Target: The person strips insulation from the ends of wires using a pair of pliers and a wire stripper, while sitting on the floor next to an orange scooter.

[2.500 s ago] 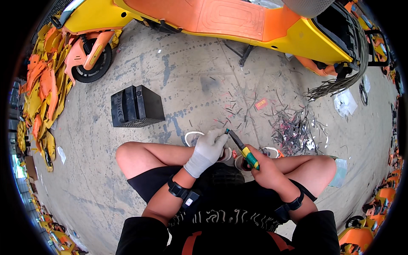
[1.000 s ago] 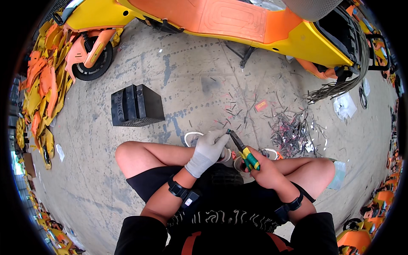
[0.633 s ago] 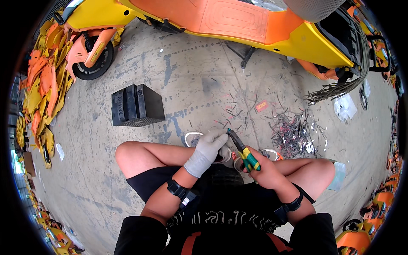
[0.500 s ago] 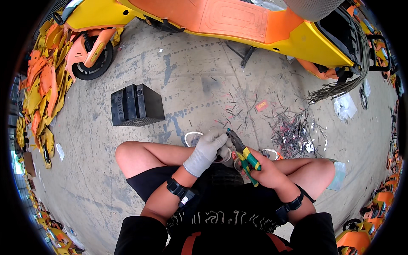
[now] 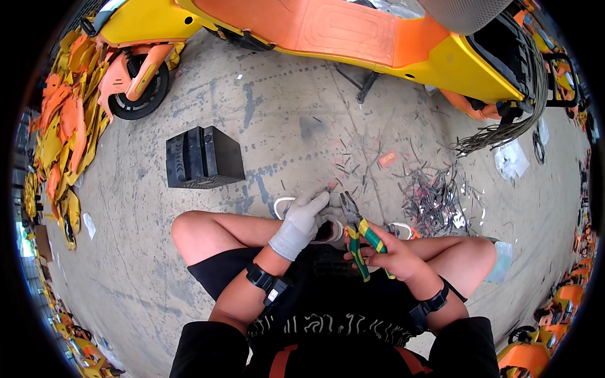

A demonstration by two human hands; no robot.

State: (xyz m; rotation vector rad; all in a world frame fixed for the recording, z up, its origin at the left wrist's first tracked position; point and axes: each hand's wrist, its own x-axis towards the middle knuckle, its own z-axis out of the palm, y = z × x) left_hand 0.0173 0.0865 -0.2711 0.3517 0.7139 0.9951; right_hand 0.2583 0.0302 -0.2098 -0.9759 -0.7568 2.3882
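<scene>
While the gloved left hand [image 5: 307, 216] pinches a small reddish piece [image 5: 331, 186], the bare right hand [image 5: 398, 255] grasps green-and-yellow pliers [image 5: 353, 215], handles spread, jaws apparently parted! The piece sits just left of the tips, apart from them. Judging by the wire scraps [image 5: 435, 201] heaped on the floor [image 5: 126, 220], this looks like wire-trimming, pliers off the work; another bite would call for lining up piece and jaws, then squeezing.

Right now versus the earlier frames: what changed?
The pliers have opened, their handles spread in the grip of the right hand. The left hand, gloved, has drawn slightly left, and a gap shows between it and the pliers' tips. The black box and scooter stayed put.
</scene>
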